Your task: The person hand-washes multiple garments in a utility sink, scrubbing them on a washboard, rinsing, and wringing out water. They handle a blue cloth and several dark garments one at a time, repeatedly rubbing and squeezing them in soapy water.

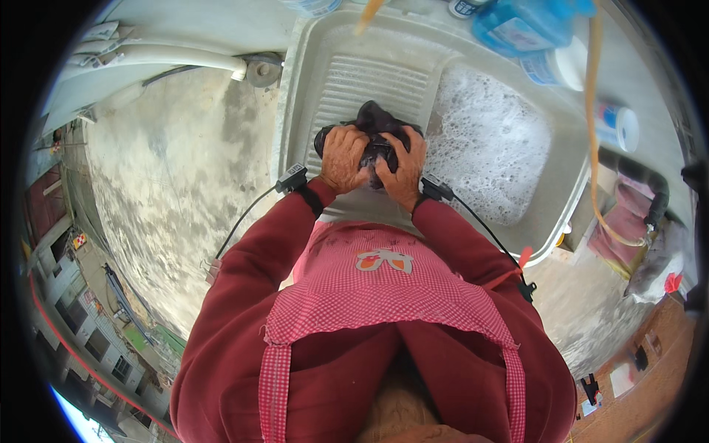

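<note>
A wet, dark cloth (378,120) lies bunched on the ribbed washboard (377,81) built into the left part of a pale laundry sink (295,96). My left hand (344,156) grips the near left side of the bundle, its fingers curled over the fabric. On the other side my right hand (402,166) is closed round the cloth, thumb turned inward. Both hands sit close together, and the underside of the bundle is hidden. Right beside them, the sink's basin holds foamy water (491,140).
Along the sink's back right edge stand a blue liquid jug (524,26), a white tub (565,65) and another white container (617,127). A yellowish hose (593,111) hangs down on the right. A white pipe (170,57) runs along the wall at left, above stained concrete floor (185,162).
</note>
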A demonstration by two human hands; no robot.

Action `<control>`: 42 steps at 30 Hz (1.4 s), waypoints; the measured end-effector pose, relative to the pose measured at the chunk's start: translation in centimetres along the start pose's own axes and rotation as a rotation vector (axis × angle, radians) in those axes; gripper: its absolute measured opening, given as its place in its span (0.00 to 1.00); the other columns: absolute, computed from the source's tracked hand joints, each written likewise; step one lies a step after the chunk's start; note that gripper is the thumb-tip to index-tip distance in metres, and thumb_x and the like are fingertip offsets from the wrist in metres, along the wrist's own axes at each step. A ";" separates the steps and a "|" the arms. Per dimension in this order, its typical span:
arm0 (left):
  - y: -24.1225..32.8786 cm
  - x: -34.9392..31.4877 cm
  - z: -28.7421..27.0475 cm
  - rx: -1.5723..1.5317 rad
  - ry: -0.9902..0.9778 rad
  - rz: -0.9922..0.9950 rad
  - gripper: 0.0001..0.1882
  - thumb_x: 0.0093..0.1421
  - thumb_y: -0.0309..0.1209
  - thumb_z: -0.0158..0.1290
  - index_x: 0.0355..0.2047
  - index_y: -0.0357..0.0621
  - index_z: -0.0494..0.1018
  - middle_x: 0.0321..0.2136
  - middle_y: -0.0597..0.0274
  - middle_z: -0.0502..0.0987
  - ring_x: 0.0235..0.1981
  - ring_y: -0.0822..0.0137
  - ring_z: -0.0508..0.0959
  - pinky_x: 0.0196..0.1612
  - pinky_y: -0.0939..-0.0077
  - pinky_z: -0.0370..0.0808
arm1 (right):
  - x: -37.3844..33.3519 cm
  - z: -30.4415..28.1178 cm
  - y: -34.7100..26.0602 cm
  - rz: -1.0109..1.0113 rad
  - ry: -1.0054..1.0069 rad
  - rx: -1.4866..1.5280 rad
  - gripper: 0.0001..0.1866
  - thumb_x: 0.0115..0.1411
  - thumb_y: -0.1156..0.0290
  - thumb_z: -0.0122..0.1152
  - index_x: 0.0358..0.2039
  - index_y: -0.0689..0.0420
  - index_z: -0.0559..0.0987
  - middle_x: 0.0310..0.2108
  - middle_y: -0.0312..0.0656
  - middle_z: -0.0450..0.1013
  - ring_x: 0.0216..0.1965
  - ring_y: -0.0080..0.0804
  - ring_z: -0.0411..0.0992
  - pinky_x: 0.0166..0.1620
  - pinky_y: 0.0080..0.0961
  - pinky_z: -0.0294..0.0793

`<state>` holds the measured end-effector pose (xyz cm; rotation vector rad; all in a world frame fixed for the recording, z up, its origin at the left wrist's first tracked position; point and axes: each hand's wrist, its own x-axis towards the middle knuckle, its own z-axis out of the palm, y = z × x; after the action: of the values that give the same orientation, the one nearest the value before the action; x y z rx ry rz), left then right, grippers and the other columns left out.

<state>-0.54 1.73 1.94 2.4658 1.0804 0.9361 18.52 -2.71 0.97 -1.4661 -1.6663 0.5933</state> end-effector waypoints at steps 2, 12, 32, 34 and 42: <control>-3.1 1.7 2.5 0.050 -0.163 -0.199 0.28 0.64 0.56 0.51 0.46 0.43 0.76 0.43 0.51 0.75 0.48 0.45 0.74 0.54 0.47 0.69 | 3.1 2.2 2.9 0.147 -0.002 -0.063 0.22 0.58 0.57 0.63 0.51 0.52 0.84 0.55 0.52 0.74 0.57 0.58 0.69 0.61 0.51 0.66; -1.8 2.7 0.8 -0.071 -0.126 -0.336 0.22 0.67 0.50 0.51 0.47 0.43 0.76 0.45 0.46 0.79 0.51 0.42 0.78 0.56 0.46 0.70 | 6.1 -0.7 1.3 -0.027 -0.119 0.063 0.24 0.62 0.54 0.68 0.57 0.48 0.82 0.59 0.45 0.76 0.62 0.51 0.71 0.65 0.49 0.63; 1.3 -1.0 1.4 0.075 0.101 -0.399 0.31 0.61 0.63 0.56 0.50 0.54 0.83 0.66 0.51 0.69 0.69 0.32 0.59 0.67 0.30 0.55 | 1.7 0.2 -0.7 -0.120 -0.027 -0.016 0.18 0.61 0.58 0.61 0.49 0.47 0.86 0.59 0.46 0.75 0.62 0.51 0.69 0.66 0.53 0.58; -0.2 -0.8 2.3 0.042 0.019 -0.413 0.27 0.60 0.57 0.56 0.45 0.50 0.84 0.58 0.52 0.76 0.65 0.40 0.67 0.65 0.35 0.58 | 1.9 0.7 0.3 -0.083 -0.076 -0.031 0.16 0.60 0.61 0.57 0.44 0.53 0.84 0.54 0.48 0.77 0.56 0.52 0.72 0.61 0.51 0.63; -3.3 3.5 2.9 -0.109 -0.105 -0.243 0.18 0.59 0.46 0.55 0.38 0.46 0.82 0.36 0.56 0.76 0.42 0.48 0.74 0.50 0.48 0.67 | 6.1 0.5 3.4 -0.077 -0.222 0.020 0.08 0.58 0.69 0.54 0.33 0.58 0.77 0.38 0.47 0.75 0.41 0.52 0.72 0.44 0.46 0.67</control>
<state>1.36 6.56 -0.31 2.2091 1.2239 0.7615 20.09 3.97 -0.34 -1.3548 -1.8728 0.7500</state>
